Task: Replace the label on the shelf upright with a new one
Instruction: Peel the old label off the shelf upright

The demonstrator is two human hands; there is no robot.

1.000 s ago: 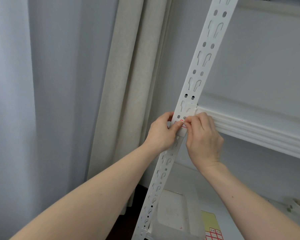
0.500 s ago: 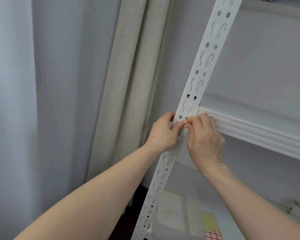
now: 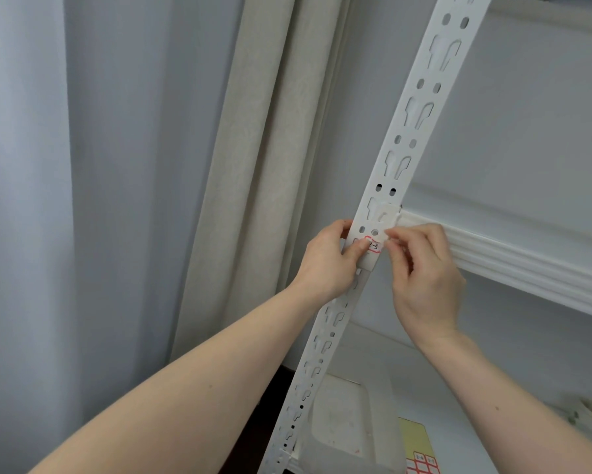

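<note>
Left hand (image 3: 325,261) thumb pins label (image 3: 373,247) to upright (image 3: 404,131); right hand (image 3: 421,268) fingers pinch its edge (could tear or wrinkle if yanked).

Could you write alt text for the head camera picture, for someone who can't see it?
Two bare hands work at a small red-edged label on a white perforated shelf upright: the left hand presses it, the right hand pinches beside it. Curtains hang behind.
</note>
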